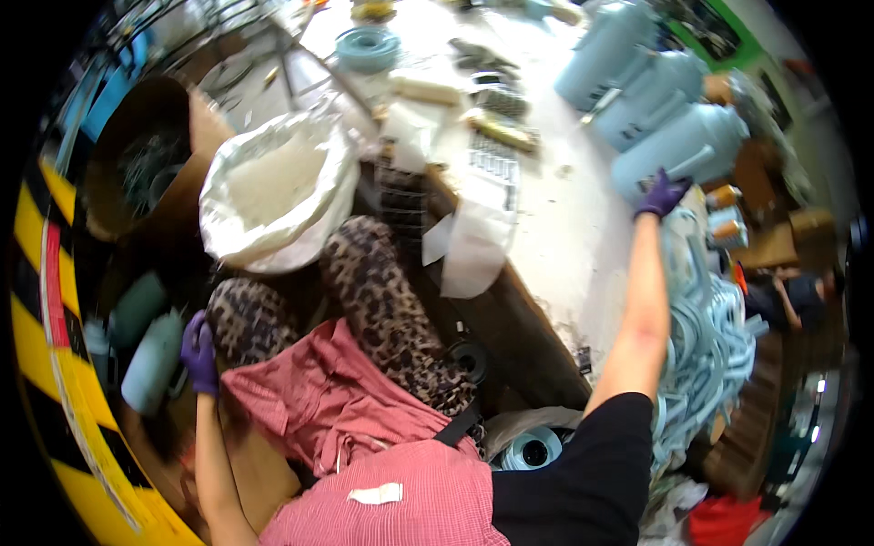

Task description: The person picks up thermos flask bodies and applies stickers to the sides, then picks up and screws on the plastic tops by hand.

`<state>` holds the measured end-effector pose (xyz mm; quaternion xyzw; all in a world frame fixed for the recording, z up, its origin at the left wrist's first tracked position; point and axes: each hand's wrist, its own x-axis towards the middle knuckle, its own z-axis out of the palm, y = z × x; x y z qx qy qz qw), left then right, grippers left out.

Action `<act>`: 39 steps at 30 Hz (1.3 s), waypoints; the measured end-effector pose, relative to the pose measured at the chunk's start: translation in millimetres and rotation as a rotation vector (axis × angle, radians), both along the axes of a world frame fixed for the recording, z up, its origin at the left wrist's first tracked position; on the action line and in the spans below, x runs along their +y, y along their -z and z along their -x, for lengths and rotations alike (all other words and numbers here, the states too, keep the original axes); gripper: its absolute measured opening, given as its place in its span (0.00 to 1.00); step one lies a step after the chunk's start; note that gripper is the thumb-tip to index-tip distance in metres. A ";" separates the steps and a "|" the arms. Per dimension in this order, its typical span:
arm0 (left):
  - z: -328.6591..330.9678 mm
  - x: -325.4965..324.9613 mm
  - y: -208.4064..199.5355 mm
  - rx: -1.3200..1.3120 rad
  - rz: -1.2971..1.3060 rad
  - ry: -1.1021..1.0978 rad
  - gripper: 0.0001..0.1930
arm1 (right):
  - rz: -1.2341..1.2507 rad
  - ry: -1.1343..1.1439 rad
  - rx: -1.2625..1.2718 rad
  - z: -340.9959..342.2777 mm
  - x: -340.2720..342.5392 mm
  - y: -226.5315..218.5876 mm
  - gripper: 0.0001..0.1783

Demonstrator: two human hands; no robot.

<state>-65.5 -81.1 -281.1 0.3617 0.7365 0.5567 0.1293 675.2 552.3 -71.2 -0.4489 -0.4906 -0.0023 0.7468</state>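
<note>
I wear purple gloves on both hands. My right hand [662,194] reaches out over the white table, fingers apart, against the lower end of the nearest light-blue jug [678,150]. That jug lies tilted beside two similar ones, a middle jug [651,100] and a far jug [608,55]. Down at my left, my left hand [198,353] is raised beside my knee with its fingers stretched out and nothing visible in them. Just left of it is a pale blue-green jug [153,364], apart from the hand as far as I can see; a darker green jug [138,308] stands behind.
A white-lined bin [214,205] stands beyond my knees, a brown drum [100,196] left of it. Looped light-blue plastic strips [706,337] heap at the right. Paper sheets [478,232] hang off the table [569,209]. A yellow-black striped edge [86,428] runs along the left.
</note>
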 end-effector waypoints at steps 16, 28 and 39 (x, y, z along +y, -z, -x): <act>202.4 -18.0 80.4 0.647 1.484 -0.293 0.43 | -0.028 -0.855 -1.402 356.5 -323.0 21.9 0.13; 185.0 -63.6 133.0 0.747 1.785 -0.070 0.36 | 0.055 -1.281 -1.289 457.8 -358.2 17.8 0.16; -37.9 -83.6 -160.1 0.828 0.469 -0.269 0.44 | -0.403 -1.907 -0.966 618.1 -455.8 23.5 0.41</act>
